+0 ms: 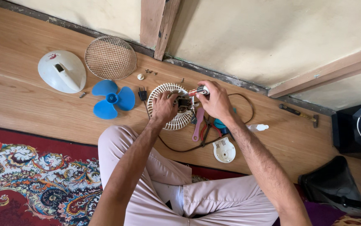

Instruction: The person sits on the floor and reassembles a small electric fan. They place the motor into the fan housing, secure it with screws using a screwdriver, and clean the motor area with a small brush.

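Hands meet over a white fan grille (170,90) on the wooden floor (29,92). Left hand (163,106) has its grip clamped on the motor (184,103) at the grille's centre; right hand (216,100) is closed around a screwdriver (198,90). Blue blade (112,98) lies just left.

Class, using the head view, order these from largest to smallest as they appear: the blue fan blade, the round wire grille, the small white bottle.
1. Round wire grille
2. Blue fan blade, slightly smaller
3. Small white bottle, far smaller
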